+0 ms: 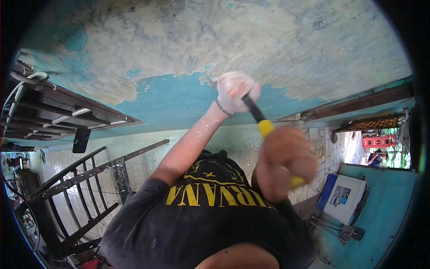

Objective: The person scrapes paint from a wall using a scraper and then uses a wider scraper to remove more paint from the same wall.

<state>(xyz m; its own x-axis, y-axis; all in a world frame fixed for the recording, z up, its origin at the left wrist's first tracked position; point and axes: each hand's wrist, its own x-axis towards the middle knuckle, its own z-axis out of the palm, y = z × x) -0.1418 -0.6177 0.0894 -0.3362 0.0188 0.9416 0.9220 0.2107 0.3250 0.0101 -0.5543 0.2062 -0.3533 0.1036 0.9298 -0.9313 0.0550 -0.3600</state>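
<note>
My left hand (235, 89), coated in white dust and with a beaded bracelet at the wrist, is closed up against the wall (179, 96). Whatever it grips is mostly hidden by the fingers; a small bit shows at the wall on its left side. A long tool with a yellow-and-black handle (256, 110) runs from beside that hand down to my right hand (287, 161). My right hand is wrapped round the yellow part and blurred by motion. The tool's far end is hidden at my left hand. Blue paint ends there in a ragged edge below bare, greyish plaster.
At left are a dark metal frame with bars (85, 179), a window grille (53, 112) and a hanging black phone-like object (81, 140). On the right, a white and blue box (342, 197) lies near metal tools (345, 233). A person (375, 158) is beyond the opening.
</note>
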